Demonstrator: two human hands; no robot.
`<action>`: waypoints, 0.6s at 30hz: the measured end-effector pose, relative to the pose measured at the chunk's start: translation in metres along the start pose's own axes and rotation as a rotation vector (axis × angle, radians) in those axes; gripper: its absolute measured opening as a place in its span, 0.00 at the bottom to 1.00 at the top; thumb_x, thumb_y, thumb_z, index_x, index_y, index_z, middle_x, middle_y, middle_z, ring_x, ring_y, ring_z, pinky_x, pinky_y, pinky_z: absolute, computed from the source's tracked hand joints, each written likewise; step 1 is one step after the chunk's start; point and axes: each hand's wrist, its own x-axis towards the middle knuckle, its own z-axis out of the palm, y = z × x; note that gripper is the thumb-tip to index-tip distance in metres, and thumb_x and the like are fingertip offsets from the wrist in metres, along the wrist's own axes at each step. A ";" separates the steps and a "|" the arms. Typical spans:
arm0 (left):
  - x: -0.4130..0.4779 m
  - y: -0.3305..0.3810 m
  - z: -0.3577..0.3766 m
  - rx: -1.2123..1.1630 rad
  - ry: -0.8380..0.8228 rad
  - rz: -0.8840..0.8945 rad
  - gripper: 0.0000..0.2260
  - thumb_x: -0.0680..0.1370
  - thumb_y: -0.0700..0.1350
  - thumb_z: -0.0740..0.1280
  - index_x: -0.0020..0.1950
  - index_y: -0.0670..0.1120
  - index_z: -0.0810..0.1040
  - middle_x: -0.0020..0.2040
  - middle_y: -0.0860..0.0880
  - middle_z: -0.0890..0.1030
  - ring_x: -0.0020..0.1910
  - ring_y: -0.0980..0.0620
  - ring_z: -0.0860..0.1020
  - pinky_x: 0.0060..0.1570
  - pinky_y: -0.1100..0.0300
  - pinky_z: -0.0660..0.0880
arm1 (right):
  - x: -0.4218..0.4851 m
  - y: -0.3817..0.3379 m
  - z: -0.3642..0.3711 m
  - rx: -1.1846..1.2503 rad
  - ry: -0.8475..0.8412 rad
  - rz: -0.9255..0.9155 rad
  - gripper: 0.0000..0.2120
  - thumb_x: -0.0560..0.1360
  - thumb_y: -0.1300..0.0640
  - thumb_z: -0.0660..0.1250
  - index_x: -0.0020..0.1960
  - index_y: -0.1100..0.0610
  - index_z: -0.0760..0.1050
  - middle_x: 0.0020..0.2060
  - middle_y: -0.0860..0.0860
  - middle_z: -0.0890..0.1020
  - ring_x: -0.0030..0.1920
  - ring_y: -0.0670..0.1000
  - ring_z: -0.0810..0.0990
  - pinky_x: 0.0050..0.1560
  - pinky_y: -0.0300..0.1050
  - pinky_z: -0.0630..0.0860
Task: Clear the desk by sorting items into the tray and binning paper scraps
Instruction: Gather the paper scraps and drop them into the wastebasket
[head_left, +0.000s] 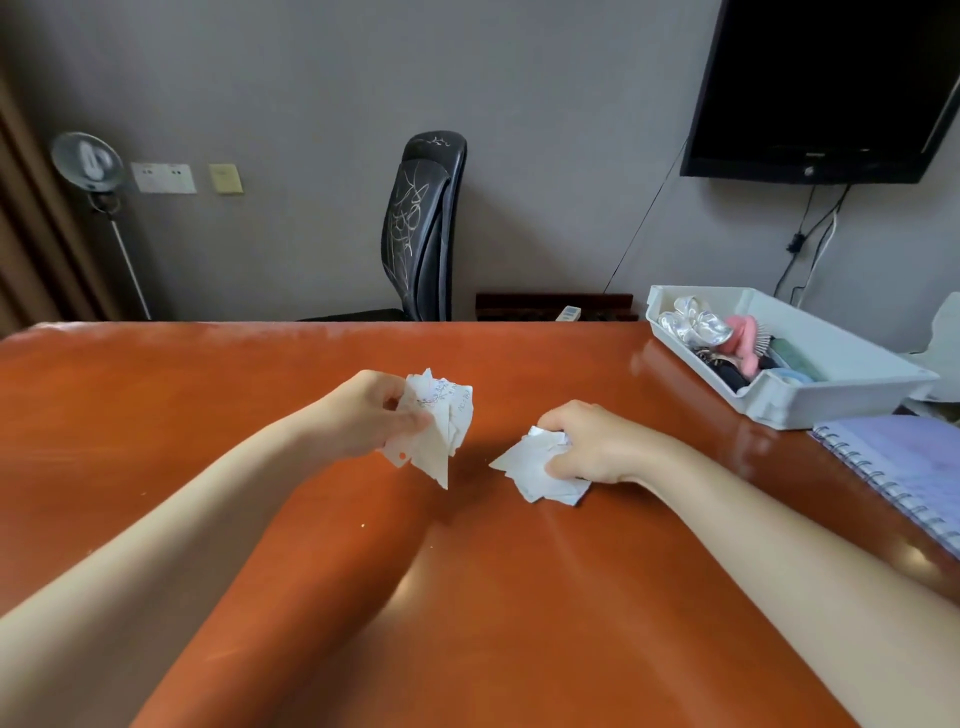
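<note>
Scraps (441, 426) — handwriting unreadable

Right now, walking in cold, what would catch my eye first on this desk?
Two bare hands work over the middle of the glossy orange-brown desk: the left hand holds up torn white paper scraps, and the right hand grips a crumpled white paper bunch down at the desktop. At the far right corner sits a white plastic tray holding small items, with a purple spiral notebook on its near side.

home office | desk (208, 395) | swivel chair (423, 223) | wall TV (831, 88) | floor fan (88, 161)
</note>
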 end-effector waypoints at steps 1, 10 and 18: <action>-0.002 -0.001 0.000 0.003 0.001 0.000 0.09 0.78 0.42 0.64 0.37 0.44 0.75 0.35 0.48 0.76 0.34 0.51 0.72 0.34 0.60 0.67 | 0.000 -0.001 0.000 0.001 0.005 -0.001 0.05 0.69 0.67 0.61 0.36 0.59 0.69 0.31 0.50 0.69 0.30 0.49 0.65 0.28 0.43 0.59; -0.030 -0.011 -0.014 0.079 0.089 0.028 0.10 0.79 0.44 0.63 0.38 0.44 0.75 0.33 0.51 0.76 0.30 0.55 0.71 0.27 0.67 0.65 | -0.006 -0.021 -0.006 0.184 0.185 -0.126 0.10 0.72 0.63 0.67 0.50 0.51 0.74 0.44 0.48 0.77 0.45 0.51 0.76 0.39 0.42 0.70; -0.107 -0.049 -0.053 0.187 0.266 -0.020 0.12 0.77 0.48 0.63 0.47 0.39 0.79 0.43 0.42 0.83 0.33 0.50 0.73 0.29 0.60 0.66 | -0.016 -0.107 0.008 0.254 0.205 -0.357 0.07 0.74 0.60 0.66 0.49 0.63 0.78 0.45 0.58 0.82 0.44 0.56 0.78 0.41 0.50 0.72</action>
